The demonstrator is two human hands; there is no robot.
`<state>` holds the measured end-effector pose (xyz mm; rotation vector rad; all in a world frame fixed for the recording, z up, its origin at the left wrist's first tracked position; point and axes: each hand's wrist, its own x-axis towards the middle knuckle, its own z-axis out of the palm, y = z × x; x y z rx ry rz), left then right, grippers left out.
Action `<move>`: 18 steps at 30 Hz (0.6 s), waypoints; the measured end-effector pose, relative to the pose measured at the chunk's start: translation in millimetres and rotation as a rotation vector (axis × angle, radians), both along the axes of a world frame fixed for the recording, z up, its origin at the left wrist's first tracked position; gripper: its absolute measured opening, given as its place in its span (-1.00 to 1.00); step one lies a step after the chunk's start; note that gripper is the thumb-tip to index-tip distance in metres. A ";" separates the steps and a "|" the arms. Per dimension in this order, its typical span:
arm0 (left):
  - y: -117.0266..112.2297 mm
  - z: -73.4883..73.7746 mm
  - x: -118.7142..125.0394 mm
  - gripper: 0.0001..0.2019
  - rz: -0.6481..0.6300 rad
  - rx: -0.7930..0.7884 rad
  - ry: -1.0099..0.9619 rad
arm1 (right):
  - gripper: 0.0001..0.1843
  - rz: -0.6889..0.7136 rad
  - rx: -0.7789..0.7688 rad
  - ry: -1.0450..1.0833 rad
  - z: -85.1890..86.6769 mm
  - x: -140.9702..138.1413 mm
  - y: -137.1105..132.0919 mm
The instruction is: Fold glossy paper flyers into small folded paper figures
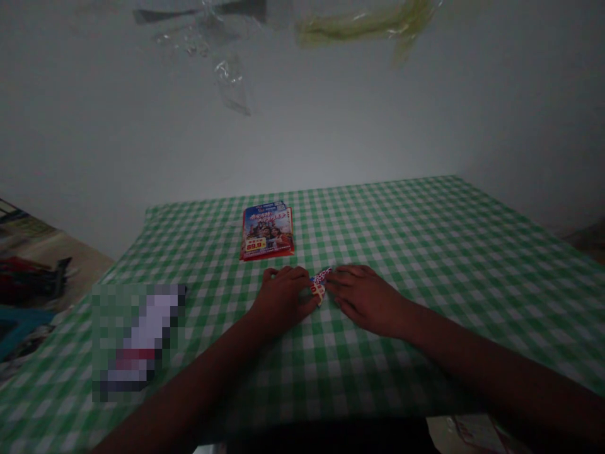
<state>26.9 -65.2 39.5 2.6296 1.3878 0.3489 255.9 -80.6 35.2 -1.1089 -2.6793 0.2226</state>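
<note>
Green-and-white-checked clothed table [401, 233]: small multicoloured printed paper [318, 290], left hand [282, 297] and right hand [371, 299] touching it; blue-and-red leaflet stack [267, 232], towards far edge; pixelated pale oblong item [149, 331], near left edge.

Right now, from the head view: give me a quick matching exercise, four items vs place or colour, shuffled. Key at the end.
Items
1. Small printed paper piece
2. Leaflet stack
3. Tablecloth
4. Yellowish strip

Place or colour
A. Up on the wall
B. Green and white check
C. Between the left hand and the right hand
D. Lying on the table, farther from the person than both hands

Pairs: 1-C, 2-D, 3-B, 4-A
</note>
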 end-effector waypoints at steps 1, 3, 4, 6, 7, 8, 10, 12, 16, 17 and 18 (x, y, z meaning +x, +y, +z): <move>-0.5 0.0 0.0 -0.80 0.001 0.002 0.001 | -0.53 -0.023 0.017 -0.018 -1.5 -0.3 0.3; -1.0 0.1 0.3 -0.77 0.001 0.006 0.005 | -0.51 -0.063 0.037 -0.057 -4.3 -1.8 -1.2; -1.2 0.2 0.6 -0.77 -0.001 0.008 0.009 | -0.51 -0.083 0.038 -0.071 -5.1 -2.7 -2.2; -1.6 0.6 1.4 -0.76 -0.001 0.013 0.015 | -0.51 -0.128 0.023 -0.088 -5.5 -4.0 -3.1; -1.9 1.0 1.7 -0.76 0.001 0.016 0.018 | -0.52 -0.152 0.008 -0.088 -5.2 -4.1 -2.5; -2.3 1.4 2.0 -0.76 0.004 0.019 0.022 | -0.53 -0.174 -0.010 -0.081 -4.8 -4.0 -1.1; -3.0 2.2 2.6 -0.76 0.008 0.021 0.030 | -0.55 -0.200 -0.045 -0.053 -4.4 -2.6 3.5; -3.4 3.1 3.0 -0.75 0.006 0.019 0.039 | -0.57 -0.213 -0.064 -0.023 -5.1 -0.2 9.2; -3.1 5.5 3.7 -0.75 0.003 0.009 0.049 | -0.58 -0.314 -0.012 -0.003 -8.7 4.7 18.2; -3.1 6.3 4.1 -0.75 0.002 0.005 0.049 | -0.57 -0.336 0.001 0.004 -9.4 5.3 19.3; -3.3 7.2 4.5 -0.75 0.002 0.002 0.049 | -0.56 -0.340 0.009 0.014 -9.9 5.4 19.7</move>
